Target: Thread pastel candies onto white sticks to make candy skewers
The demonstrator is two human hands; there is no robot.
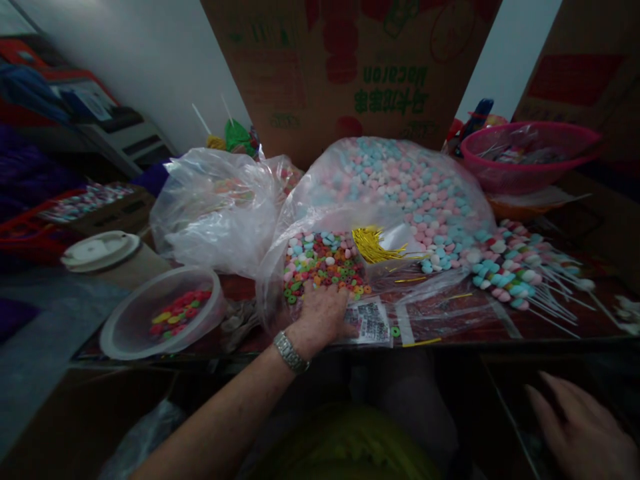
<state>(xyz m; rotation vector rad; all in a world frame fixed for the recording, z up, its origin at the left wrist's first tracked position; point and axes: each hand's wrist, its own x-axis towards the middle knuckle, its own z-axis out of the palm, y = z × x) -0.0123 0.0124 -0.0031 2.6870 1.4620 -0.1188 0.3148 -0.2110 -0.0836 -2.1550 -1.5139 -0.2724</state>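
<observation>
My left hand [323, 317], with a metal watch at the wrist, rests at the near edge of a clear container of colorful rings and candies [327, 263]; its fingertips touch the rings. Beside it lies a printed label [371, 323]. At the lower right my right hand [583, 427] hangs below the table edge, fingers apart, holding nothing. Gold twist ties [376, 245] sit in a small compartment right of the rings. Behind them spreads a large clear bag of pink, blue and white candies [400, 180].
A round plastic bowl [117, 327] with red and yellow rings stands left, near a lidded cup [103, 252]. Candy skewers [515, 267] lie right, below a pink basket [520, 170]. Another plastic bag [215, 213] and a cardboard box [320, 80] stand behind.
</observation>
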